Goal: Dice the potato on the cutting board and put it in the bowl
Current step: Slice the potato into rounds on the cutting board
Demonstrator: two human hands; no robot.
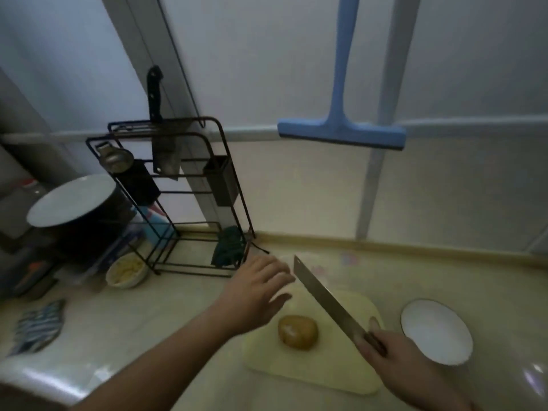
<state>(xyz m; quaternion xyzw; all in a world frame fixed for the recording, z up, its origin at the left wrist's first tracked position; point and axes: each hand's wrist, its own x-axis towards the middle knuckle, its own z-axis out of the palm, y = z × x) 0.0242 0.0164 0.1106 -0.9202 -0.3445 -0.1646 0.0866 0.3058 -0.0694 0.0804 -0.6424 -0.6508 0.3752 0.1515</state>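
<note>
Beige counter (166, 315) (tiled wall behind); right hand (394, 351) grips knife (326, 298), left hand (258, 289) spread.

Brown potato (298, 332), pale yellow cutting board (326, 369), white bowl (436, 332)

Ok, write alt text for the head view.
A whole potato sits uncut on a pale cutting board; the right hand holds a cleaver above it while the open left hand reaches over. An empty white bowl waits to the right.
</note>
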